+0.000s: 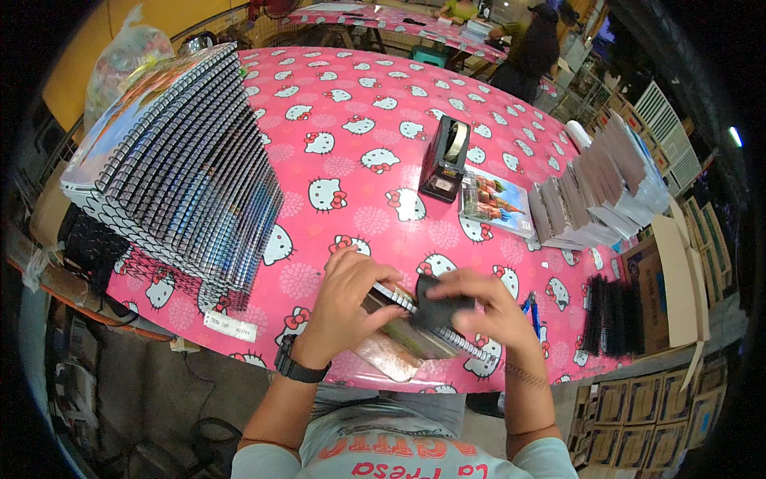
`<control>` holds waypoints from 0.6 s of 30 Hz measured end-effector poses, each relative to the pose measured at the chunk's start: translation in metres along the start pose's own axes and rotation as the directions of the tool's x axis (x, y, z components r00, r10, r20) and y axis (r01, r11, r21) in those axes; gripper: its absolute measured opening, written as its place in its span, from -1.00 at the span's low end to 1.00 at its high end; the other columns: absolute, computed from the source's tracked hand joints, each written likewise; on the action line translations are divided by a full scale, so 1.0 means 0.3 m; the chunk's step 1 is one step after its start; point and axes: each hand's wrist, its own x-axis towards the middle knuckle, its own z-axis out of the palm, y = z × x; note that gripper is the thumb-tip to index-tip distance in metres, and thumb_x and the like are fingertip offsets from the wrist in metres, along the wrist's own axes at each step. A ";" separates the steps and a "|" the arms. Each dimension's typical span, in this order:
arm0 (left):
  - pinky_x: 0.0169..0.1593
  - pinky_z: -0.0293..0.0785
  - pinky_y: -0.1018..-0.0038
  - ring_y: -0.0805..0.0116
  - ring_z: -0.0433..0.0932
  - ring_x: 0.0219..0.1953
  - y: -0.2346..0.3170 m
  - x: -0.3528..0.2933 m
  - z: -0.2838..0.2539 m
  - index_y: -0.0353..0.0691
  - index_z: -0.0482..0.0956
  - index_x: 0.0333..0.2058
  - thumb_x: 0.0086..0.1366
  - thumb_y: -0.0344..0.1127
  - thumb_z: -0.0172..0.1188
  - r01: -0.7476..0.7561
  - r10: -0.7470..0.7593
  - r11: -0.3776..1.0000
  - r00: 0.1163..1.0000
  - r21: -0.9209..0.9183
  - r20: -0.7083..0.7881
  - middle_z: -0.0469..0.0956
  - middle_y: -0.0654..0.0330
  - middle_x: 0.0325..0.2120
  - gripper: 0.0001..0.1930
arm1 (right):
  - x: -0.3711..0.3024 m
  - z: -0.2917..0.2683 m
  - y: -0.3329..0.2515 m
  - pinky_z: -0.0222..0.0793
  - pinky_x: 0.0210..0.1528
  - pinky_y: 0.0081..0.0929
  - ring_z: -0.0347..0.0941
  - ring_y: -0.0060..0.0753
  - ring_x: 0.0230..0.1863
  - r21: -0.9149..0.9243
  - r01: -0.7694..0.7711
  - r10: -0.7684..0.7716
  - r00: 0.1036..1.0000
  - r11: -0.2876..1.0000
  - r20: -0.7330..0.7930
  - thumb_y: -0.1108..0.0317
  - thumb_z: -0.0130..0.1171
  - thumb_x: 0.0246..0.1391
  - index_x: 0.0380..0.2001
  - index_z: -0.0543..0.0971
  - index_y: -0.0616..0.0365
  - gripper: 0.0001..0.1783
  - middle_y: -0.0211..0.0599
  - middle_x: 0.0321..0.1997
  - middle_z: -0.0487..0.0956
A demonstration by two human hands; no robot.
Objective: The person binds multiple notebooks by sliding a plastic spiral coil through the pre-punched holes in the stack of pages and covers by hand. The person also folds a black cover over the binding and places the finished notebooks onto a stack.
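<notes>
In front of me at the table's near edge lies a spiral notebook point(419, 339) with a picture cover, its coil binding running diagonally between my hands. My left hand point(347, 299), with a black watch at the wrist, grips the notebook by its bound edge, thumb on top. Against the coil my right hand point(487, 307) holds a dark, flat, rounded piece point(435, 305); its exact kind cannot be made out. The right fingers are slightly blurred and partly cover that piece. Just right of this hand lie blue-handled pliers point(533, 313).
A tall stack of coil-bound notebooks point(183, 176) rises at the left. A black tape dispenser point(443, 172) stands mid-table beside a picture-covered book point(496, 201). Stacked page blocks point(590, 188), black coils point(610, 319) and a cardboard box point(658, 279) occupy the right. Other people work behind.
</notes>
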 end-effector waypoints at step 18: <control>0.04 0.26 0.51 0.42 0.35 -0.05 -0.076 -0.114 0.109 -0.40 0.29 0.08 0.08 -0.57 0.20 0.202 -0.478 0.665 0.854 -0.719 -0.203 0.34 0.18 -0.11 -0.46 | 0.082 0.034 0.062 0.25 -0.06 -0.35 0.42 -0.24 -0.15 0.093 0.079 -0.062 0.984 0.993 -0.168 -0.05 0.24 -0.18 -0.27 0.59 0.26 -0.44 -0.12 -0.24 0.53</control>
